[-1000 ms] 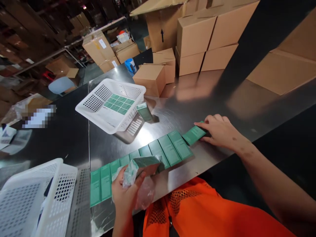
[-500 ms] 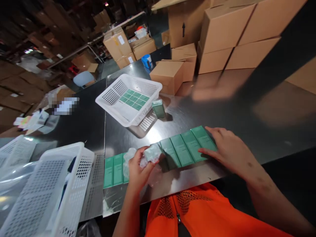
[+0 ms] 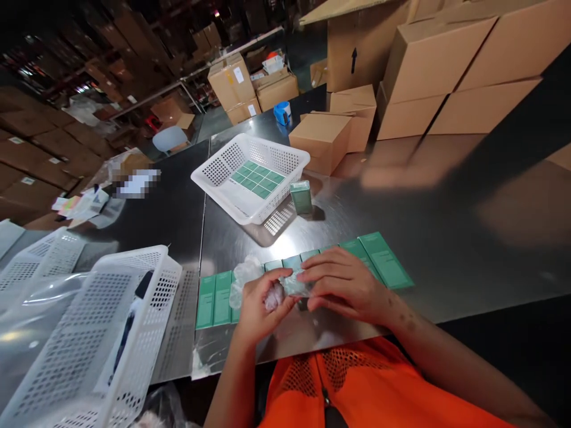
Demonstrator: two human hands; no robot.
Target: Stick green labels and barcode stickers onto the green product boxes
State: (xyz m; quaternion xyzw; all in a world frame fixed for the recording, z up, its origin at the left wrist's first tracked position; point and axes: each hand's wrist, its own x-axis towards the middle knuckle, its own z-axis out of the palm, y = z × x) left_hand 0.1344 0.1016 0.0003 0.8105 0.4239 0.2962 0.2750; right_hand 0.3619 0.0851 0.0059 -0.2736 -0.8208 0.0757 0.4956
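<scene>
A row of flat green boxes [image 3: 386,261] lies along the near edge of the steel table. Over the row, my left hand [image 3: 263,306] is closed round a crumpled clear plastic wrapping [image 3: 295,286]; whether something sits inside it I cannot tell. My right hand [image 3: 350,282] has its bent fingers and thumb on the right end of that wrapping, and it covers part of the row. Another clump of clear plastic [image 3: 246,276] lies on the boxes behind my left hand. One green box [image 3: 301,197] stands upright on its own beyond the row.
A white basket [image 3: 200,177] holding several green boxes stands at the back. Another white basket [image 3: 165,261] is on the left, with dark items inside. Cardboard boxes [image 3: 321,139] are stacked behind, near a blue tape dispenser [image 3: 282,113]. The table's front edge runs close to my body.
My right hand has left the right end of the box row and moved left to the plastic in my left hand. The view has shifted slightly left.
</scene>
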